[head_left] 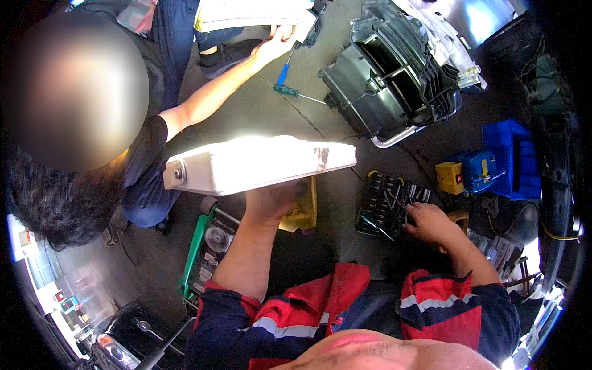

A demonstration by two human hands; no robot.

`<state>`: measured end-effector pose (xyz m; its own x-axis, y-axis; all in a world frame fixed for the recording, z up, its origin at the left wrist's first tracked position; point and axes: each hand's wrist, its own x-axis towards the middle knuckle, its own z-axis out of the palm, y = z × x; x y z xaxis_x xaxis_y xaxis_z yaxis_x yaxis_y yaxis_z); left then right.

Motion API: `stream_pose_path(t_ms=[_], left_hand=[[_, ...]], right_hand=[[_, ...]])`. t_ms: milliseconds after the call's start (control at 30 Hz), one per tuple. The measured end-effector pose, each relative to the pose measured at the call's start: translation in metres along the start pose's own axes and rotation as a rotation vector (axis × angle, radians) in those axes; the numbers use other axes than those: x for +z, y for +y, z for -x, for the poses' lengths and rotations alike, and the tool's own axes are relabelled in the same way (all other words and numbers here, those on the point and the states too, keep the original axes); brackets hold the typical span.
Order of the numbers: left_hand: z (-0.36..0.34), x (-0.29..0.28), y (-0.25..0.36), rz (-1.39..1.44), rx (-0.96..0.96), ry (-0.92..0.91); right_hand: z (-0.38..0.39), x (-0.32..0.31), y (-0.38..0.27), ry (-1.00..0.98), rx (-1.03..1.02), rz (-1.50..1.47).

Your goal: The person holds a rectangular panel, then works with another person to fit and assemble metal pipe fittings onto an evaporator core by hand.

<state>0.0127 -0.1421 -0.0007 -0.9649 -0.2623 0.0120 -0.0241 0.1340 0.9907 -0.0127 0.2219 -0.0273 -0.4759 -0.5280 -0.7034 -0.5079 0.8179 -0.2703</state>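
Far left: I record a co-worker in a dark top (147, 145), one bare forearm (206, 102) stretched toward the upper middle.
Jack: a green-framed metal floor jack (198, 242) stands on the dark floor, left of the wearer's left forearm.
Upper slab: a pale, flat, bright-lit slab (246, 18); the co-worker's hand (280, 41) is at its right end.
White box: a long, shallow, white hard-shelled box (265, 174), round fitting on its left end, lies across the centre above the left forearm; glare hides its top face.
Left hand: the wearer's left hand (268, 198) is under the white box, mostly concealed by it; I cannot tell how the fingers are closed.
Screwdrivers: one blue-handled (283, 75), one green-handled (286, 90), close together on the floor.
Yellow item: a yellow, sheet-like piece (302, 208), just right of the left hand.
Tool case: an open black case of metal tools (377, 203), right of centre.
Housing: a large, black, moulded-plastic housing (394, 80), beyond the tool case.
Right hand: the wearer's right hand (428, 222) is at the case's right edge, fingers bent; I cannot tell whether they grip a tool.
Far right: a blue plastic crate (524, 154).
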Motion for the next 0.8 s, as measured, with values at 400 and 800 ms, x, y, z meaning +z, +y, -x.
stream_pose_path(t_ms=[400, 800], left_hand=[[0.0, 0.005, 0.009, -0.151, 0.179, 0.051], [0.001, 0.005, 0.01, -0.026, 0.176, 0.047]], right_hand=[[-0.001, 0.008, 0.008, 0.026, -0.04, 0.009], [0.001, 0.013, 0.011, 0.04, -0.037, 0.011]])
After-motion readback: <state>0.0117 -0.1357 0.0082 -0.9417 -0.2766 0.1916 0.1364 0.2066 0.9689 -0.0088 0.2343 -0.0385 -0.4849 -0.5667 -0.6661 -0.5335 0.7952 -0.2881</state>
